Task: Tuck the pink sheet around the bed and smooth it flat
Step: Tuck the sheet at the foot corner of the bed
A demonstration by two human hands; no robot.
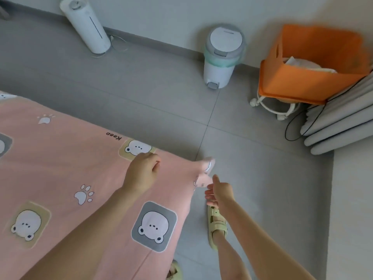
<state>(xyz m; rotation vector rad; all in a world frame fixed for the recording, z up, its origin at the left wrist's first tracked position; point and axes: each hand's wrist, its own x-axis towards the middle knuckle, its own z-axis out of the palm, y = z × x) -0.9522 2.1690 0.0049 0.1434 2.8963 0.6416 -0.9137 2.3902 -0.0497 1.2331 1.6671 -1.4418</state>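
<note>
- Sheet (60,168) lies spread from 7 to 10 o'clock, mostly flat.
- Our left hand (143,170) pinches fabric at centre; our right hand (219,191), fingers loosely spread, hovers just beside it.
- Corner (207,165) juts loose; we judge tucking isn't done.

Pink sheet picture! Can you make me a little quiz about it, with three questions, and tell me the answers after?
1. True or false: the orange basket lies on the pink sheet.
2. What is the left hand doing? A: gripping the pink sheet with curled fingers. B: holding a sandal. C: touching the wall.
3. What stands on the floor between the tall white tower and the orange basket?

Key
1. False. It sits on a white wheeled frame on the floor.
2. A.
3. The white pedal bin.
</note>
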